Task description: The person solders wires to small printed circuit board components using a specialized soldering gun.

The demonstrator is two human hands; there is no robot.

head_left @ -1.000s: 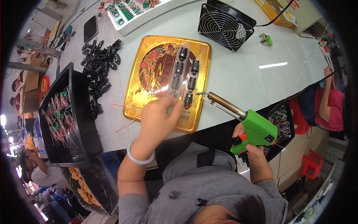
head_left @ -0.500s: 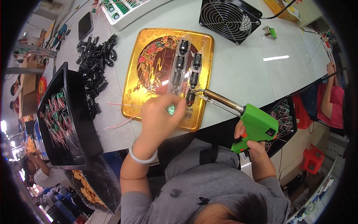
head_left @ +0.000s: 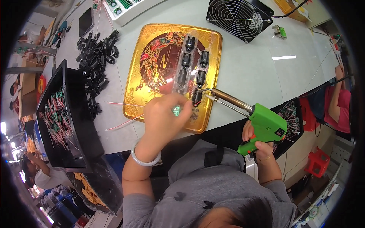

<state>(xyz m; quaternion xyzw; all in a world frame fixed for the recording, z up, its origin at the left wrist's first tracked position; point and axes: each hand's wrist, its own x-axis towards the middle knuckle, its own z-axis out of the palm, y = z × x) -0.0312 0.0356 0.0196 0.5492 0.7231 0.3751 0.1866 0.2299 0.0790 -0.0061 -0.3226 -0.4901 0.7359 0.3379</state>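
Note:
My left hand point(head_left: 165, 116) is closed in a pinch on a small green circuit board point(head_left: 176, 110), with thin red and white wires point(head_left: 123, 122) trailing out to its left. It hovers over the near part of a gold tin lid point(head_left: 133, 87). In my right hand point(head_left: 262, 148) is a green soldering gun point(head_left: 267, 123), fingers wrapped round its handle. The gun's bent tip is at the nearest black plastic housing point(head_left: 196, 97) on the lid, close to my left fingertips. Several more black housings point(head_left: 185, 60) sit in two rows under clear tape. My fingers hide part of the board.
A heap of black housings point(head_left: 97, 64) lies left of the lid. Beside it stands a black bin point(head_left: 85, 125) of wired boards; another bin of wired boards point(head_left: 291, 123) is at right. A black fan point(head_left: 239, 17), white tray point(head_left: 123, 17) and phone point(head_left: 86, 22) are farther back.
The view has shifted slightly. Both hands keep their grips, and the soldering gun's tip stays at the nearest housing.

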